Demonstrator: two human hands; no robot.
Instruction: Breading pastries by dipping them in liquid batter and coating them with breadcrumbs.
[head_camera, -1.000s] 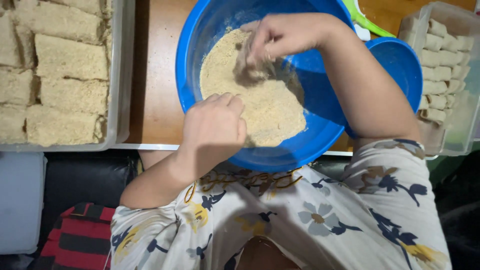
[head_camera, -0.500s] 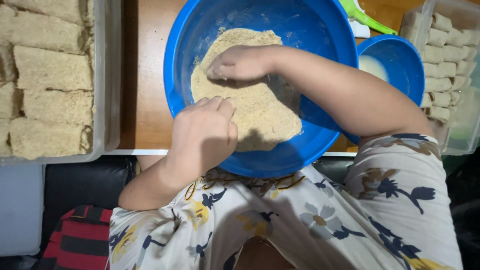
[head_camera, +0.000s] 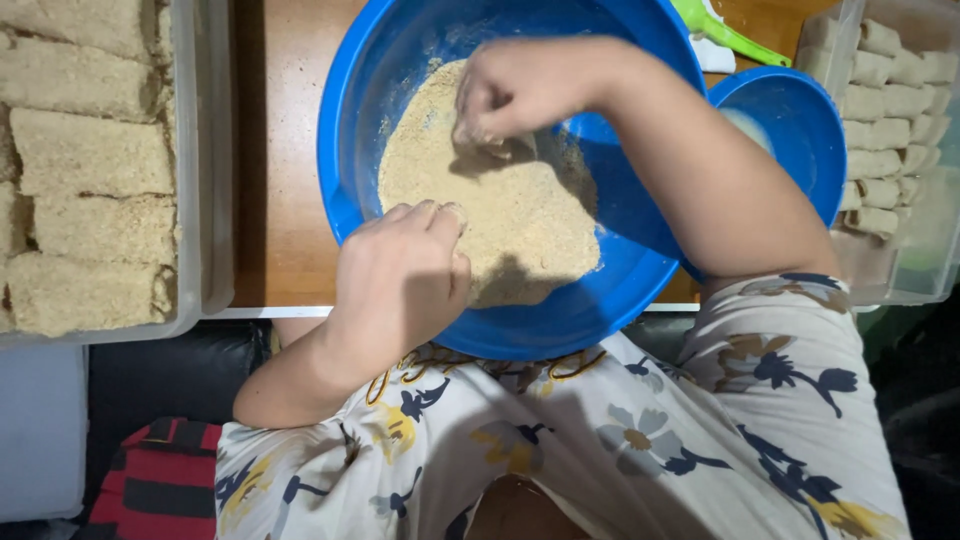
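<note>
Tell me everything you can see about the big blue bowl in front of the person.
The big blue bowl is round, deep and glossy, plastic by the look of it. It sits upright on the wooden table, its near rim overhanging the table edge toward the person's lap. A heap of pale tan crumbs covers its bottom. The left hand rests on its near rim with fingertips in the crumbs; the right hand reaches in from above, pinching at the crumbs. A smaller blue bowl sits against its right side.

Clear tray of breaded rolls (head_camera: 90, 180), small blue bowl (head_camera: 800, 130), container of plain rolls (head_camera: 895, 90), green utensil (head_camera: 725, 30)
</note>
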